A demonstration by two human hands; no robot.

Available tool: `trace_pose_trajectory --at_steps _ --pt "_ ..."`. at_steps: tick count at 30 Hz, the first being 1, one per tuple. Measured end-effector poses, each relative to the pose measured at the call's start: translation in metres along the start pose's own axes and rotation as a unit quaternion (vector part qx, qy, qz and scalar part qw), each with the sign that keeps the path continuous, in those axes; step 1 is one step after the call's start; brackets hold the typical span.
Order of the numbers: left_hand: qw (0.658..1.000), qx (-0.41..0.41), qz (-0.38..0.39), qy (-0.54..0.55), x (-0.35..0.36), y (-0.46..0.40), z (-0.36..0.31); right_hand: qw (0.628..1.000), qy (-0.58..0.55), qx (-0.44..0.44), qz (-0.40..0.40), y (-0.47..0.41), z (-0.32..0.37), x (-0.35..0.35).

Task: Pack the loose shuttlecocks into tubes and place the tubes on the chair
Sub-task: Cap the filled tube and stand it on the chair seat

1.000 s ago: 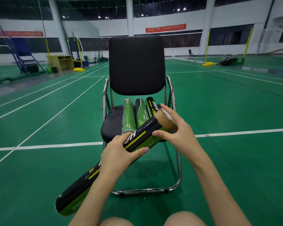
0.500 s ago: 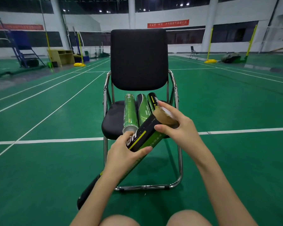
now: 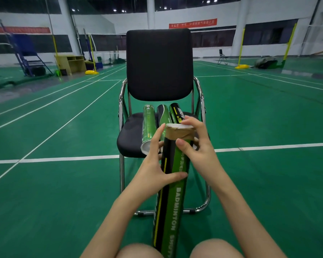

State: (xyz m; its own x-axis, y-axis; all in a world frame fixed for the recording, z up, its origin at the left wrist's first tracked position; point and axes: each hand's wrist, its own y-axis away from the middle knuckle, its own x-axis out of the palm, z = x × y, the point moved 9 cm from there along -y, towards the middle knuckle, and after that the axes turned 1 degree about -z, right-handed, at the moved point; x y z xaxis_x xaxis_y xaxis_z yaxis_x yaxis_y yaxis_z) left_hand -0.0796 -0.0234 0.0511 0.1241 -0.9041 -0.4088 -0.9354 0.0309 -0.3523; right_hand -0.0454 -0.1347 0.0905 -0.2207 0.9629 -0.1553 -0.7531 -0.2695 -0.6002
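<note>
A long black and green shuttlecock tube (image 3: 172, 203) stands nearly upright between my knees, in front of the chair. My left hand (image 3: 155, 168) grips its upper part from the left. My right hand (image 3: 198, 144) holds the tube's brown taped top end (image 3: 179, 134), fingers curled over the white cap. Three more tubes (image 3: 148, 125) lie side by side on the black seat of the chair (image 3: 158, 64), their near ends toward me. I see no loose shuttlecocks.
The chair has chrome arms and a sled base (image 3: 203, 205) on the green court floor. White court lines (image 3: 63, 159) run across. Yellow net posts (image 3: 241, 51), a wooden desk (image 3: 71, 63) and a blue ladder stand (image 3: 26, 58) stand far behind.
The tube has swung from a slant low at the left to nearly upright between my knees. Both hands stayed on it, the right at the top end.
</note>
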Motion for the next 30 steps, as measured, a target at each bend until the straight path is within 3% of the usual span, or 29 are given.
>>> trace_pose_trajectory --at_steps 5,12,30 --pt "0.999 0.034 0.009 -0.025 0.004 0.002 -0.001 0.997 -0.021 0.037 0.058 0.006 -0.009 0.012" --pt "0.993 0.083 -0.013 -0.087 -0.001 0.001 -0.009 0.996 -0.061 0.047 0.048 0.009 -0.009 0.013" --pt "0.997 0.064 -0.011 -0.039 -0.002 0.001 0.001 0.996 -0.054 0.051 0.038 0.009 -0.017 0.016"
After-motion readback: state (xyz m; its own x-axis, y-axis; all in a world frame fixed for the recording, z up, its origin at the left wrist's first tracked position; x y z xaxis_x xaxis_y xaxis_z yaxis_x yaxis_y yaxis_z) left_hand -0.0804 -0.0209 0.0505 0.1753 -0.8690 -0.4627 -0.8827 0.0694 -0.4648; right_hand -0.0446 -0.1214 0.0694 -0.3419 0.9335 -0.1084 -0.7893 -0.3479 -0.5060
